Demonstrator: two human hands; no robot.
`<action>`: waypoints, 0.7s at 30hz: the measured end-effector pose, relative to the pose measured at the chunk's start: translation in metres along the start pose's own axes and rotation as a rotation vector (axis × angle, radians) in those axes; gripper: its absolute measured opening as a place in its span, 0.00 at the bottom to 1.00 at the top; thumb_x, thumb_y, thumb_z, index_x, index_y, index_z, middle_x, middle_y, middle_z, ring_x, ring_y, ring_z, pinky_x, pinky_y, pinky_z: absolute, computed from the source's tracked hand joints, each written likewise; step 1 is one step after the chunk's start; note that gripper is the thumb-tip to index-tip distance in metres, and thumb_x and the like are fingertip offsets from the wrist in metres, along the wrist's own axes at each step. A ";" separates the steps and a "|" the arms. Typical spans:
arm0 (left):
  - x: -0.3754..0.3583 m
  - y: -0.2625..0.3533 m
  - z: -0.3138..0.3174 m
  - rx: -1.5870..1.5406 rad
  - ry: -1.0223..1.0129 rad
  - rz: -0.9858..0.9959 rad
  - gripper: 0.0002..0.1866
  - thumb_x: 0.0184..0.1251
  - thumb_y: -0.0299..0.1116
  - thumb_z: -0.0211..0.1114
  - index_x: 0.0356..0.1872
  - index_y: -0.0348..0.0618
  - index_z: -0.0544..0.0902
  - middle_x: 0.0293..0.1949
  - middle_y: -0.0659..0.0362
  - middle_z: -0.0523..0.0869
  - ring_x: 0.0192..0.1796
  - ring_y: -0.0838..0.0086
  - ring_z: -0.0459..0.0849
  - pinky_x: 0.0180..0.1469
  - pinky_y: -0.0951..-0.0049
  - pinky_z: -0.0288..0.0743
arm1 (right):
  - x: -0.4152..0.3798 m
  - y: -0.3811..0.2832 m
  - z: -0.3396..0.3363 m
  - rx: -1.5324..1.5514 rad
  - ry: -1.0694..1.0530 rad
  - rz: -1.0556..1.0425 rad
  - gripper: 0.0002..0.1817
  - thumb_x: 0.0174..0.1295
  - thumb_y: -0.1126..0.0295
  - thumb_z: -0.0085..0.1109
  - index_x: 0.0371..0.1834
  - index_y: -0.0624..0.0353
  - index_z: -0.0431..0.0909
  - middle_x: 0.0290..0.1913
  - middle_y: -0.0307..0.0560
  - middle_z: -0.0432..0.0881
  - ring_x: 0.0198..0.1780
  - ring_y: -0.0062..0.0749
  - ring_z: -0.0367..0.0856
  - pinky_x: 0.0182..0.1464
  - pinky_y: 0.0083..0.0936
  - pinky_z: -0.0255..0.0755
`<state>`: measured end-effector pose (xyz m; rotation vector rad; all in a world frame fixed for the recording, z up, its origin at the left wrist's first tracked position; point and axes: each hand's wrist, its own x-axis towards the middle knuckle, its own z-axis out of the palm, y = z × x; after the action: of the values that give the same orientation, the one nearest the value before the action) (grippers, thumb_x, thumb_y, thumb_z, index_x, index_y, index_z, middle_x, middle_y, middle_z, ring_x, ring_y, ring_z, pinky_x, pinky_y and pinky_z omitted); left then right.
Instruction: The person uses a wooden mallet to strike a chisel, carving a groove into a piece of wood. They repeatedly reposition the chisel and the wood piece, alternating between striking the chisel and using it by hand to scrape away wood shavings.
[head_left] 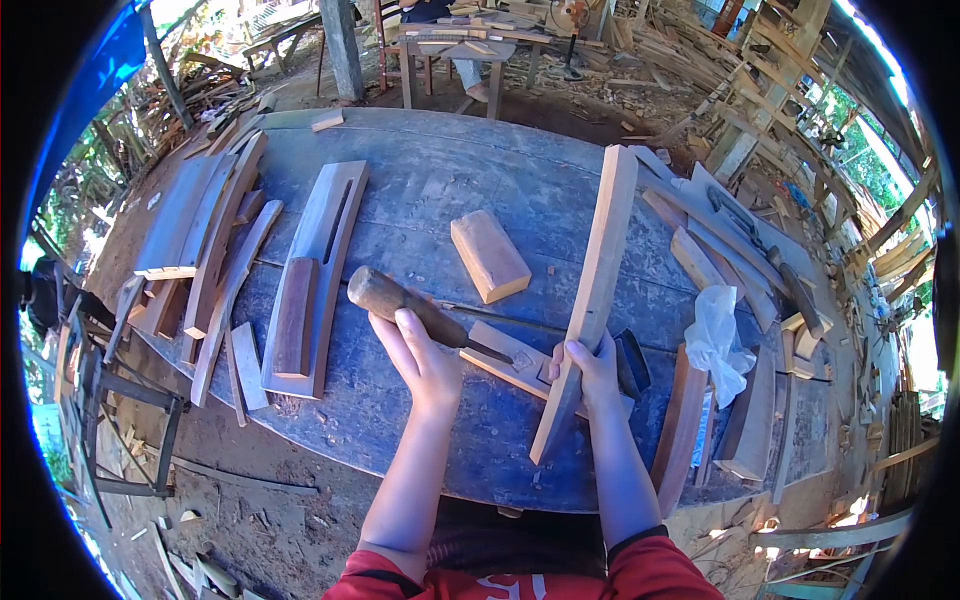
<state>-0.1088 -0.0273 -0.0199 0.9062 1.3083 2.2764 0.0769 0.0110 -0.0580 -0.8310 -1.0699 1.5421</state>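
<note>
My left hand (428,365) is wrapped round the wooden handle of a chisel (415,312), whose dark blade points right and slightly down. My right hand (592,372) grips a long, square-edged wooden bar (600,250) low down, with its far end pointing away from me. Beneath the chisel tip lies a flat wooden piece (535,372) with a dark mark on it. A thin rod (510,317) runs behind the chisel toward the bar. Beside my right hand is a dark metal piece (632,362), partly hidden. Farther off, a short wooden block (490,255) rests on the table.
The blue, worn table (420,190) carries a slotted board (335,200) with a dark strip on it, and stacked planks (190,220) at left. A crumpled plastic bag (718,340), a clamp (735,212) and more wood lie at right. Another person (425,12) is at a far bench.
</note>
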 end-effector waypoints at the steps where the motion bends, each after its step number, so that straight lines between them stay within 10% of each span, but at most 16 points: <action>1: -0.001 0.000 -0.001 0.002 -0.038 0.062 0.22 0.71 0.45 0.42 0.58 0.42 0.58 0.42 0.58 0.70 0.43 0.75 0.71 0.47 0.72 0.68 | 0.000 0.000 0.000 0.000 0.001 0.000 0.17 0.51 0.68 0.61 0.38 0.60 0.63 0.21 0.50 0.74 0.18 0.35 0.75 0.22 0.27 0.71; 21: -0.006 0.022 0.022 -0.174 -0.097 0.157 0.19 0.66 0.48 0.53 0.39 0.43 0.61 0.25 0.58 0.71 0.22 0.76 0.71 0.24 0.76 0.68 | 0.001 -0.001 -0.002 0.051 -0.046 0.014 0.19 0.50 0.69 0.63 0.40 0.61 0.64 0.22 0.48 0.76 0.20 0.32 0.77 0.24 0.27 0.74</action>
<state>-0.0896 -0.0282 0.0055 1.0757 1.0120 2.3862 0.0788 0.0122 -0.0576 -0.7735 -1.0554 1.6007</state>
